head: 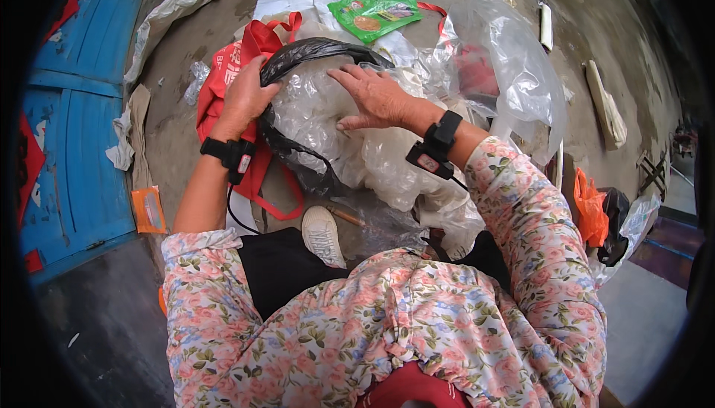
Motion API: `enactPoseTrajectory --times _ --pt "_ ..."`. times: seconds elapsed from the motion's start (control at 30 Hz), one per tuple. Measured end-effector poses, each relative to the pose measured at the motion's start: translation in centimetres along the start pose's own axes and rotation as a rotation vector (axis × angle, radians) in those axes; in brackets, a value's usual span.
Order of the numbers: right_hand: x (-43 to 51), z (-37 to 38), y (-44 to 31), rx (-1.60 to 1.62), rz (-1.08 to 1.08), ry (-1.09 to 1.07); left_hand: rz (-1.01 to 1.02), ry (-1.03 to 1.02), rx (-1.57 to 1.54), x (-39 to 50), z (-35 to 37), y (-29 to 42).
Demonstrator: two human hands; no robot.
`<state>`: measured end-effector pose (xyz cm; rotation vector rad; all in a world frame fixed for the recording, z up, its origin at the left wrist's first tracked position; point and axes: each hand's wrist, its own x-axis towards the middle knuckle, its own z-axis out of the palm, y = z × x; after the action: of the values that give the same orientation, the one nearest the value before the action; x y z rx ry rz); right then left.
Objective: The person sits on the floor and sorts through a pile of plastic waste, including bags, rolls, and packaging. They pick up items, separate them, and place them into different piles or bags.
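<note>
My left hand (246, 92) grips the rim of a black plastic bag (318, 48), its thumb inside the mouth. Clear plastic film (313, 106) fills the bag's opening. Over that film is my right hand (374, 95), its fingers spread and holding nothing; whether the fingertips touch the film is unclear. A red fabric bag (218, 81) with handles lies under and beside my left hand. More whitish film (391, 157) spills out below my right wrist. Beyond the black bag lies a green printed packet (374, 11) on white plastic. A large clear plastic bag (519, 62) stands to the right.
A blue door (84, 129) is at the left, with an orange packet (148, 210) near its foot. Orange (590, 210) and black plastic bags (614, 226) lie at the right. Rolled white pieces (606, 106) are on the ground. A shoe (323, 236) shows just before my body.
</note>
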<state>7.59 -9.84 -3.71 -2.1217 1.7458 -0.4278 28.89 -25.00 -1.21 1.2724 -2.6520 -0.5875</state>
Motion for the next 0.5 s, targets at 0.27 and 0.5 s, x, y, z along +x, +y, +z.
enactPoseTrajectory --times 0.27,0.5 --pt "5.5 8.0 -0.5 -0.015 0.515 -0.278 -0.098 -0.563 -0.900 -0.9 2.6 -2.5" --pt "6.1 12.4 2.8 0.071 0.651 -0.097 -0.287 -0.428 -1.038 -0.6 3.5 -3.0"
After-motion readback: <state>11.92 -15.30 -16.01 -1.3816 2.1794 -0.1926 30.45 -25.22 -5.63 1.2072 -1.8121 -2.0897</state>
